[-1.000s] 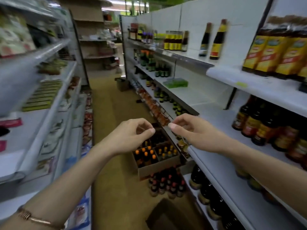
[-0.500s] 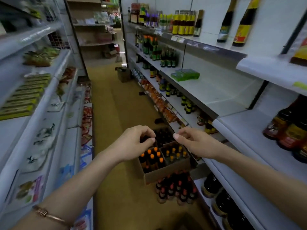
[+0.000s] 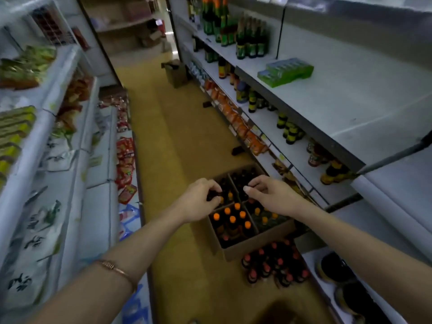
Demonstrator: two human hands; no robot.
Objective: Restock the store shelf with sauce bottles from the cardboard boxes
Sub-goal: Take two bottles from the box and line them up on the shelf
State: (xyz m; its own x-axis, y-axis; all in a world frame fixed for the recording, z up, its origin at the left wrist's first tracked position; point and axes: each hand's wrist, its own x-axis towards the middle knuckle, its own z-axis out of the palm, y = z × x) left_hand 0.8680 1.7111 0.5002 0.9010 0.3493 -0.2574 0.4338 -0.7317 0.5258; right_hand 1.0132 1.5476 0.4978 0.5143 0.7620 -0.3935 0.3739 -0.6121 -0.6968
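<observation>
Reaching phase, nothing in hand yet. Left hand [image 3: 198, 202] has its fingers curled loosely, tips close together, empty as far as I can see. Right hand [image 3: 268, 195] is the same: fingers bent, thumb near the forefinger, nothing between them. Both hang over the cardboard box [image 3: 254, 249] on the floor, apart from each other. Whether any fingertip touches a cap I cannot tell; the far compartments are dark.

The box is split into compartments. Near-left one holds orange-capped sauce bottles [image 3: 232, 219], upright and tight together. The far cells under the hands hold dark bottles, caps hard to make out. A loose cluster of red-capped bottles [image 3: 275, 267] stands on the floor just beside the box's near side.

Target looks like the shelf [image 3: 350, 94] on the right: mostly bare, with a green pack [image 3: 286, 72] on it and green-labelled bottles further along.

My read of the next move: drop lower and pick one neck per hand in the far cells. Bottles are packed, so lift straight up to avoid dragging neighbours, then swing right to the shelf and set them upright.
</observation>
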